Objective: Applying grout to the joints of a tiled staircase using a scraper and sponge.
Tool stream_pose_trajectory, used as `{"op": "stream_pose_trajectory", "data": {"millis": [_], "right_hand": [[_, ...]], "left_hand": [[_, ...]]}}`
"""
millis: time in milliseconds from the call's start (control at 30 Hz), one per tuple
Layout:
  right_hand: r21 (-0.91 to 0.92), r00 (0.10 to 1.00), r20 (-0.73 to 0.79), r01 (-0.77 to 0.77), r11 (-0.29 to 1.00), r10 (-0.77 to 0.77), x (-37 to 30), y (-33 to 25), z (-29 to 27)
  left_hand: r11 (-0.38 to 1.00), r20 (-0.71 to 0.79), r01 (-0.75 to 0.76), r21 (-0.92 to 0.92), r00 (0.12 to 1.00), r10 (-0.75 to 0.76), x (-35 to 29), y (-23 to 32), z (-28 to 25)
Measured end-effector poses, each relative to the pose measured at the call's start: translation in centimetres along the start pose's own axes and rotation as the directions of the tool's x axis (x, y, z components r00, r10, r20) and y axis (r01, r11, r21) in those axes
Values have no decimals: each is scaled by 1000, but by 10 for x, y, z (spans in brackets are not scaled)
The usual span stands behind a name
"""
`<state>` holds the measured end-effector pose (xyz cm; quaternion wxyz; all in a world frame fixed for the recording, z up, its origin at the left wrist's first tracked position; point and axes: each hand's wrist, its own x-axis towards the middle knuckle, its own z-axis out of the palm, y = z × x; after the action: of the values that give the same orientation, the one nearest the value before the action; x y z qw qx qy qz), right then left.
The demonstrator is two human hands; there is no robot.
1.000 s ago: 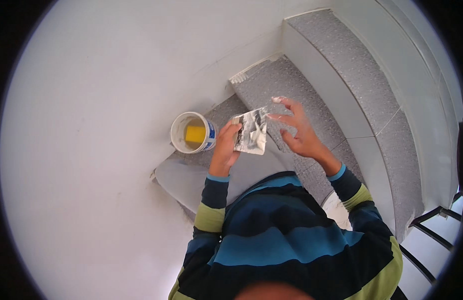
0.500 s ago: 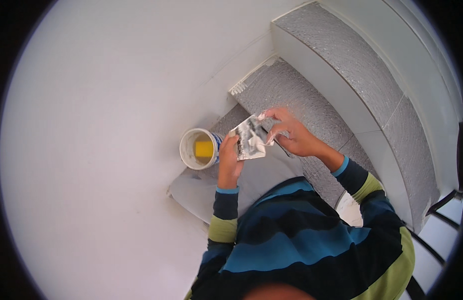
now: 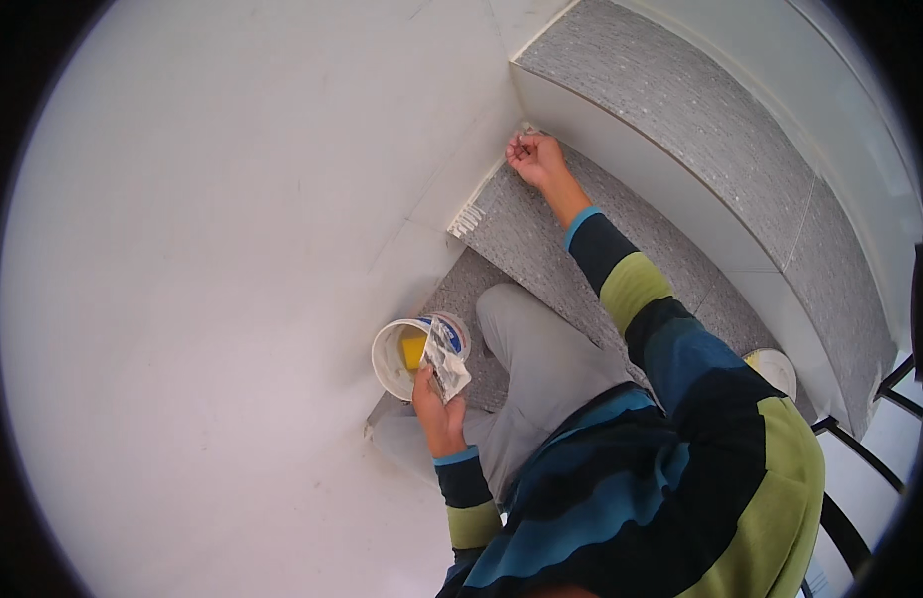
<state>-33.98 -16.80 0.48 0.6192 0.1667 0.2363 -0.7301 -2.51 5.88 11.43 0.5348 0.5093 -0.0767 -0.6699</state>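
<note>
My left hand (image 3: 439, 413) grips a small flat plate (image 3: 445, 361) smeared with white and grey paste. The plate is tilted beside a white bucket (image 3: 390, 377), partly covering its mouth. A yellow block (image 3: 413, 352), perhaps a sponge, sits inside the bucket. Farther up, my right hand (image 3: 537, 159) reaches to the inner corner where the grey step (image 3: 581, 214) meets the wall and the riser. Its fingers are curled and pressed together, with whitish paste on the tips. Whatever they hold, if anything, is too small to tell.
A white wall (image 3: 212, 299) rises along the left. Strokes of white paste (image 3: 466, 220) mark the step's near corner by the wall. Another grey step (image 3: 670, 90) curves above. A round white lid or tub (image 3: 771, 371) stands at right, near black railing bars (image 3: 860, 448).
My right hand has left the plate and stretched up to the step's far corner at the wall. My left hand has lowered the plate next to the bucket.
</note>
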Motion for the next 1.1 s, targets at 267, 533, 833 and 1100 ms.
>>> {"op": "stream_pose_trajectory", "data": {"millis": [267,533,833,1100], "right_hand": [[112,990,-135,52,992,-37,23,14,7],[154,995,-104,14,988,2,31,7,13],[90,979,166,104,990,-118,-15,11,55],[18,952,-99,292,956,-289,10,10,-4]], "left_hand": [[998,-71,6,-63,997,-10,12,-3,-7],[997,-82,1,-77,997,-7,6,-15,-2],[998,-43,8,-64,999,-11,4,-16,-24],[996,-85,-7,-92,996,-1,-3,-25,-4]]}}
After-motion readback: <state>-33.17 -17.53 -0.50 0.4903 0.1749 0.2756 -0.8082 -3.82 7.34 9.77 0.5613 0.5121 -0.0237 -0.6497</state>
